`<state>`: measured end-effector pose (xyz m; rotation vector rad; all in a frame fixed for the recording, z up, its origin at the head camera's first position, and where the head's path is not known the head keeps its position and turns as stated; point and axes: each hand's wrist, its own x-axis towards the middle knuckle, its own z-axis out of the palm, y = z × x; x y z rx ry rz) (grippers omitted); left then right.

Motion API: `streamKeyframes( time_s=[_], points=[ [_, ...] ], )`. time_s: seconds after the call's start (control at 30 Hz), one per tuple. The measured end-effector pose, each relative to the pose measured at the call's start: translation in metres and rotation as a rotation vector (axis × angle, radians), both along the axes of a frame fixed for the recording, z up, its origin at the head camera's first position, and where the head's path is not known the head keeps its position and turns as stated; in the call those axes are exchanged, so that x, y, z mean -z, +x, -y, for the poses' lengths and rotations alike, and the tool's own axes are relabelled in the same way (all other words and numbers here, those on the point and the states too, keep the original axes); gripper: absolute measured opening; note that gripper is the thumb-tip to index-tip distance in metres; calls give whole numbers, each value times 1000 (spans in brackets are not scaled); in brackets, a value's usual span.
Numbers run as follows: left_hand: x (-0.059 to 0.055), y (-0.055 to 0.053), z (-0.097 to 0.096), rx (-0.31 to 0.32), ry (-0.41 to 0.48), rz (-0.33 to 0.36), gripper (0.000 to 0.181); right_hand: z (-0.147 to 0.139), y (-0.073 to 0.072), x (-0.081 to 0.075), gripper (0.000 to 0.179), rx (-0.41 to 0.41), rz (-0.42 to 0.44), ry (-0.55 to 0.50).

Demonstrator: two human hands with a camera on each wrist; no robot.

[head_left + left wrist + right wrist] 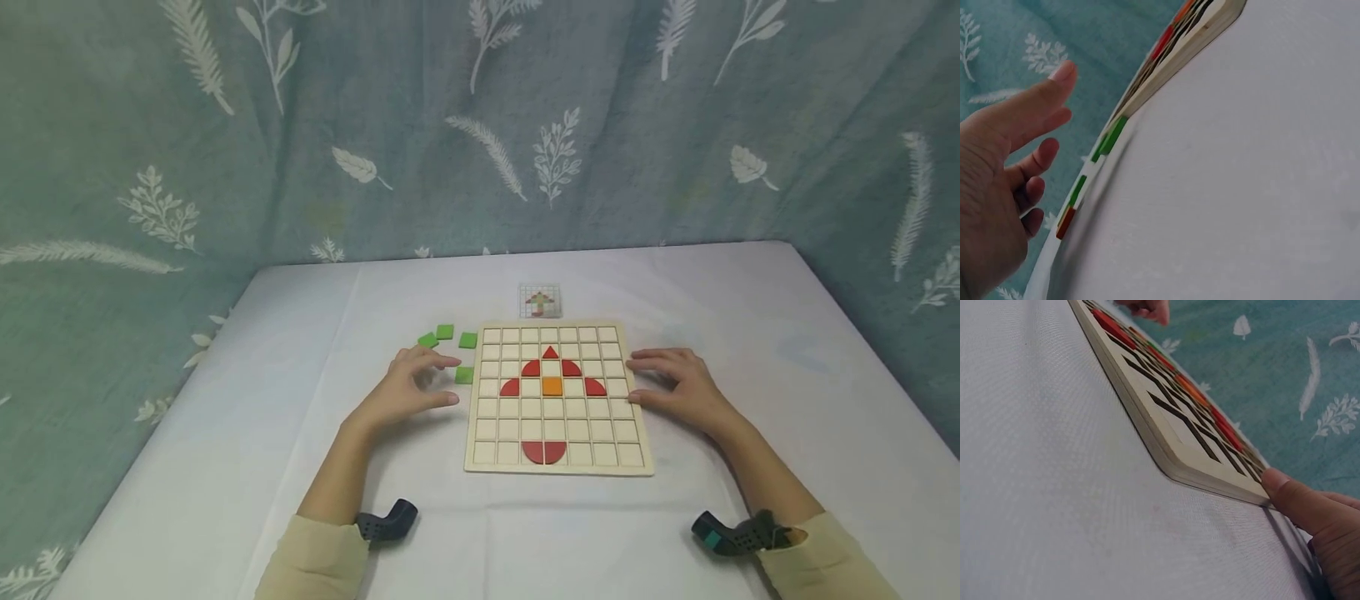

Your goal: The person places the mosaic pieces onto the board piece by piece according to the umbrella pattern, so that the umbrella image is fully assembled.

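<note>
A wooden grid board [617, 431] lies flat on the table. Set in its cells are an orange square [552, 386], a red triangle [551, 353] and several red quarter-round pieces [531, 368]. Left of the board, my left hand [402, 388] hovers with thumb and fingers apart, holding nothing. Beside its fingertips is a green square tile [464, 375], and more green tiles [445, 332] lie just beyond. An orange-red tile [1065, 223] shows only in the left wrist view. My right hand [686, 390] touches the board's right edge with thumb and fingertips, its fingers loosely bent.
Behind the board stands or lies a small pattern card [539, 301] with a grid picture. White cloth covers the table [570, 533]. A leaf-printed green curtain [420, 125] hangs behind and at the sides.
</note>
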<state>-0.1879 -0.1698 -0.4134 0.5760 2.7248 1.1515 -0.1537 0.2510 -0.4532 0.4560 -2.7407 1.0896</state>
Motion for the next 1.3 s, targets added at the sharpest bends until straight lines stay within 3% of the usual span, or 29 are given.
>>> streamKeyframes(
  time_s=[0.2,0.33,0.5,0.87,1.13,1.3],
  points=[
    [6,-2,10,-94,31,-31,56,0,1,-1,50,13,12,19],
    [6,-4,20,-189,43,-33,60,2,-1,-1,50,2,-9,20],
    [9,-8,31,-275,24,-33,63,3,-2,-1,50,-3,-19,11],
    [18,-9,36,-329,-41,-9,69,1,1,0,49,-10,-45,10],
    [28,-10,32,-305,-183,-80,58,2,2,0,48,-8,-38,16],
    [32,-10,31,-301,-164,-149,44,1,2,-1,47,-16,-58,18]
  ],
)
